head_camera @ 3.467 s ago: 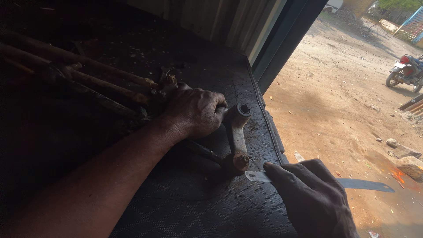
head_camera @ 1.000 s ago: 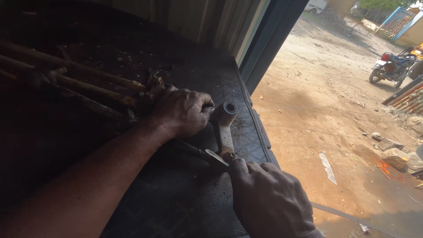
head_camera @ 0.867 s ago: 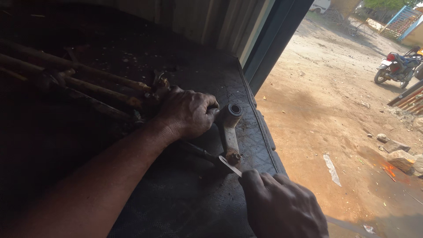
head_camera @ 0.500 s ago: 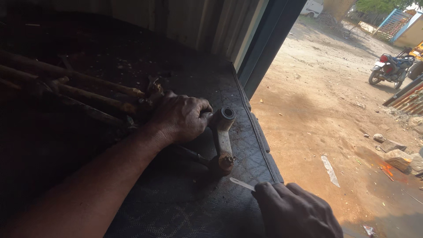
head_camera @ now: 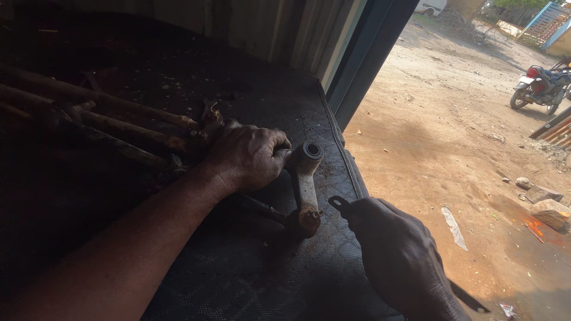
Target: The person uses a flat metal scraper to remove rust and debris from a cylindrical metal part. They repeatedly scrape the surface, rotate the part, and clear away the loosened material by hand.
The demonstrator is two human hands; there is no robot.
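Observation:
My left hand (head_camera: 247,157) presses down on a rusty metal link arm (head_camera: 305,184) with a round bushing eye at its far end, lying on the dark patterned mat (head_camera: 250,273). My right hand (head_camera: 401,258) is closed around a thin flat blade (head_camera: 467,295); its dark end pokes out past my thumb, just right of the arm's rusty near end, and its long part trails behind my wrist. A thin dark rod (head_camera: 262,208) lies under the arm.
Several long rusty rods (head_camera: 101,119) lie at the left on the mat. A corrugated metal wall (head_camera: 267,30) and a dark door post (head_camera: 369,59) stand behind. Right of the mat's edge is bare dirt ground (head_camera: 452,137) with stones (head_camera: 544,205) and a parked motorbike (head_camera: 538,86).
My right hand drew the blade back from the arm's near end, then returned close beside it. My left hand kept holding the arm in place.

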